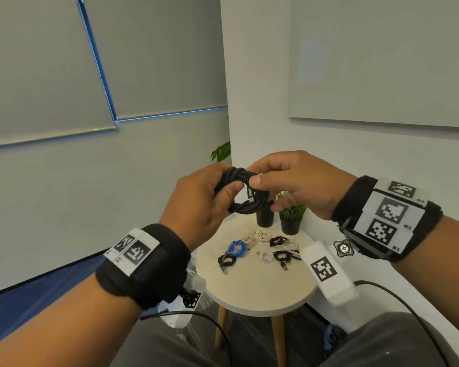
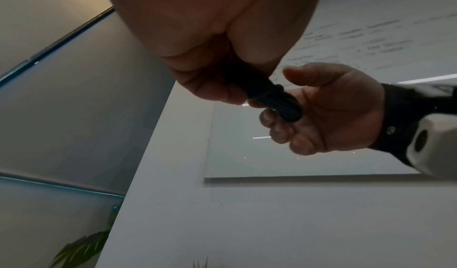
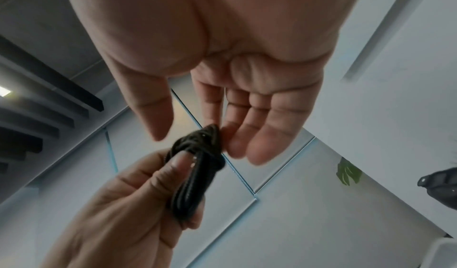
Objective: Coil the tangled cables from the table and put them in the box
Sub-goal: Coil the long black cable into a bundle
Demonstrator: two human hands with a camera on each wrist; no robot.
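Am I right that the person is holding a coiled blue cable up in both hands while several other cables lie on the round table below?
Not quite: the coiled cable held up by the left hand and right hand is black, not blue, as the head view shows. The blue cable lies on the round table below with the other cables.

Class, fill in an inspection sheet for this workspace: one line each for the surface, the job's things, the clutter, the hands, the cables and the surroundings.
Surface: round pale table on wooden legs.
Job's things: black coil held up between both hands; box not identifiable.
Clutter: two potted plants at the table's far edge.
Hands: left hand grips the coil; right hand pinches its top.
Cables: blue bundle, white bundles and black bundles lie on the table.
Surroundings: grey blinds, whiteboard, white wall.
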